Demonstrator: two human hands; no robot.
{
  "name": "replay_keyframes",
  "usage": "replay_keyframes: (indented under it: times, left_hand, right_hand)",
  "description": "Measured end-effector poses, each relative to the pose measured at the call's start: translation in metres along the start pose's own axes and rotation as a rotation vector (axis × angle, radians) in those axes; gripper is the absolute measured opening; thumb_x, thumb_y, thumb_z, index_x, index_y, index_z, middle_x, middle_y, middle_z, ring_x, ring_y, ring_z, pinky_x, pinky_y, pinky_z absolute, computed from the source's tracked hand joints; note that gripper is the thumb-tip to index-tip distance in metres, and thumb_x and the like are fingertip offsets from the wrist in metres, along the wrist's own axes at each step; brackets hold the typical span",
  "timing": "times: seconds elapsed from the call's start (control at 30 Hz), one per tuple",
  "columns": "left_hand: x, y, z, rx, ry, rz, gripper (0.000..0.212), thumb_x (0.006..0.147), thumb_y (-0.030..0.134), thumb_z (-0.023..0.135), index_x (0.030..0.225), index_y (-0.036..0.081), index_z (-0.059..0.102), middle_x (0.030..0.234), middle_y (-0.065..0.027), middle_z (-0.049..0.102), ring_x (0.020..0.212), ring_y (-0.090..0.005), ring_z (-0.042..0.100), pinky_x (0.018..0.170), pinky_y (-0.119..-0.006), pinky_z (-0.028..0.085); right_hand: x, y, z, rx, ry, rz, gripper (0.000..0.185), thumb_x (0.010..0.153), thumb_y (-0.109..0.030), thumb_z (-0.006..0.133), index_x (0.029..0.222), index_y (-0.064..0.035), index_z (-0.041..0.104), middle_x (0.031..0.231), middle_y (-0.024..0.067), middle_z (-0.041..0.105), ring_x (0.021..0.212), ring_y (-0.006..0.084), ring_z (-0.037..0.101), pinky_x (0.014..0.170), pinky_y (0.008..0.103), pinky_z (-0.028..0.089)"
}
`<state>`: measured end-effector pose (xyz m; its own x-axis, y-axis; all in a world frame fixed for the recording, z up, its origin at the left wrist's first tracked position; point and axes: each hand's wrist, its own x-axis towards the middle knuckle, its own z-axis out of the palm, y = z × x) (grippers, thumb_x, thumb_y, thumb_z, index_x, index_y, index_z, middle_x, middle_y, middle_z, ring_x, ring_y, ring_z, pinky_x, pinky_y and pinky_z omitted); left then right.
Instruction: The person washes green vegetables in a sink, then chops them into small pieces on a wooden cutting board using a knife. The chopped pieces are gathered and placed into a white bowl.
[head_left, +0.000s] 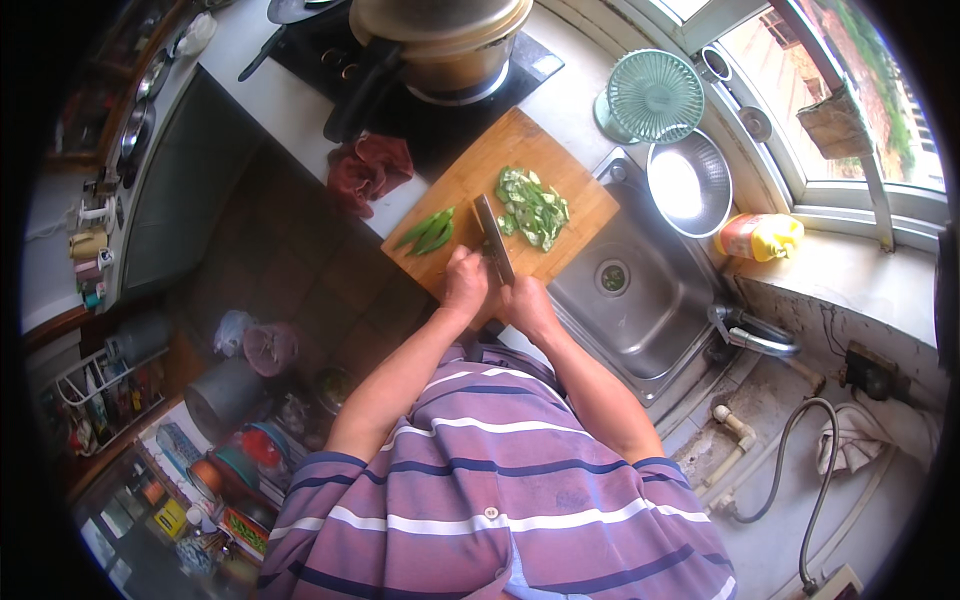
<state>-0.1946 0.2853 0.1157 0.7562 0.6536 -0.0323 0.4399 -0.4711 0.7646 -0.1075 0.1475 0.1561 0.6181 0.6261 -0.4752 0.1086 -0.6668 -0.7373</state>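
Observation:
My right hand (529, 304) grips the handle of a kitchen knife (494, 238), its broad blade edge-on over a wooden cutting board (525, 139). Close to the blade's left side, my left hand (465, 279) has its fingers curled. A trace of green shows between them and the knife, but what the fingers hold is hidden. Several whole long green peppers (431, 232) lie on the board left of the blade. To its right spreads a pile of sliced green pepper (534, 208), pale on the cut faces.
A steel sink (637, 315) with a faucet (757, 341) adjoins the board's right side. Beyond the board, a large lidded pot (450, 56) stands on the cooktop (525, 64). A red cloth (369, 171) lies left; a green colander (655, 96) and metal basin (690, 184) stand right.

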Motion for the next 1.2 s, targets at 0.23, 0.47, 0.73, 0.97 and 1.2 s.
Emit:
replay_keyframes:
  times: [0.23,0.47,0.73,0.97,1.2]
  left_hand:
    - [-0.004,-0.023,-0.001,-0.265,0.07,-0.252,0.016,0.096,0.008,0.075,0.107,-0.003,0.078,0.089,-0.0119,0.071,0.076,-0.0208,0.073,0.068,-0.034,0.057]
    - [-0.002,-0.009,-0.01,-0.208,0.062,-0.169,0.018,0.096,0.016,0.073,0.1,0.0,0.08,0.089,-0.0184,0.074,0.086,-0.0351,0.073,0.079,-0.042,0.057]
    - [0.0,-0.005,-0.013,-0.098,0.052,-0.071,0.016,0.097,0.012,0.07,0.096,-0.001,0.078,0.089,-0.0188,0.069,0.086,-0.0399,0.07,0.077,-0.047,0.056]
    - [-0.009,0.009,-0.005,0.045,-0.075,-0.087,0.035,0.09,0.008,0.068,0.123,-0.006,0.067,0.116,-0.0288,0.059,0.109,-0.0489,0.061,0.092,-0.052,0.053]
    - [0.002,0.011,-0.003,-0.102,0.057,-0.071,0.018,0.089,0.004,0.072,0.106,-0.003,0.07,0.097,-0.0256,0.068,0.092,-0.0456,0.069,0.081,-0.053,0.056]
  right_hand:
    - [-0.008,-0.011,-0.012,-0.013,0.064,0.004,0.028,0.096,-0.018,0.058,0.095,0.0069,0.07,0.08,0.0345,0.066,0.082,0.052,0.071,0.073,0.0555,0.055]
    - [-0.032,-0.002,-0.013,-0.05,-0.013,-0.046,0.026,0.095,-0.016,0.057,0.096,0.0071,0.069,0.082,0.0353,0.066,0.086,0.0538,0.069,0.075,0.0564,0.054]
    - [-0.013,-0.007,-0.005,-0.022,-0.075,-0.04,0.028,0.092,-0.017,0.06,0.097,0.0067,0.073,0.085,0.0351,0.069,0.086,0.0518,0.072,0.075,0.0549,0.056]
    - [0.004,-0.004,0.006,-0.137,-0.022,0.001,0.029,0.091,-0.019,0.063,0.095,0.0069,0.075,0.085,0.034,0.07,0.087,0.0486,0.075,0.076,0.0524,0.058]
    - [-0.005,0.004,-0.019,-0.08,0.079,0.07,0.028,0.092,-0.016,0.058,0.096,0.0066,0.073,0.086,0.0345,0.07,0.09,0.0528,0.071,0.08,0.0566,0.057]
